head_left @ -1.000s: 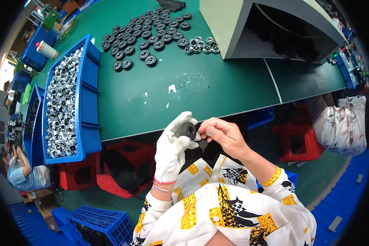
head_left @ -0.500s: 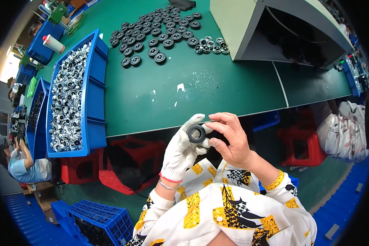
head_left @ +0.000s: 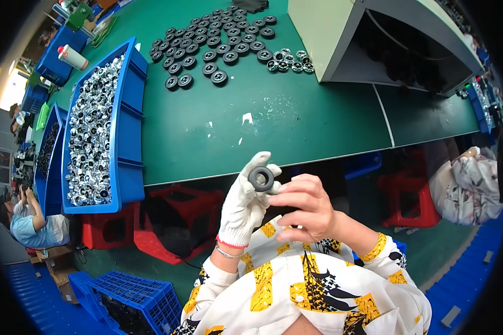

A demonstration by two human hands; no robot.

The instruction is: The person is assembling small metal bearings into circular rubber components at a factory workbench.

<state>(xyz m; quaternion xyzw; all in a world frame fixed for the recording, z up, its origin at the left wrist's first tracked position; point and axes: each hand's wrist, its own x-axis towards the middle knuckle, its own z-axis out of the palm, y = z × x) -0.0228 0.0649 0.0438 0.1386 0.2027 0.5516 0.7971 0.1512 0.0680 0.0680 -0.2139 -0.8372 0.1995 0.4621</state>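
My left hand (head_left: 242, 202), in a white knitted glove with a red cuff edge, grips a small black rubber tyre (head_left: 261, 179) between thumb and fingers. The tyre's open hole faces up, and its inside shows pale. My bare right hand (head_left: 307, 207) is just to the right of it, fingers bent and spread apart, the fingertips close to the glove; I see nothing held in it. Both hands are in front of the green table's near edge. Farther off, several black wheels (head_left: 219, 77) lie on the table beside a small group of shiny chrome hubs (head_left: 283, 65).
A long blue bin (head_left: 129, 125) full of chrome hubs stands at the left. A pale metal housing (head_left: 332, 42) with a dark opening takes up the far right of the green table (head_left: 207, 151). Red stools (head_left: 176, 223) are under the edge; other people sit left and right.
My left hand has shifted slightly left and up with the tyre. My right hand has turned and dropped, its fingers leaving the tyre's upper right side.
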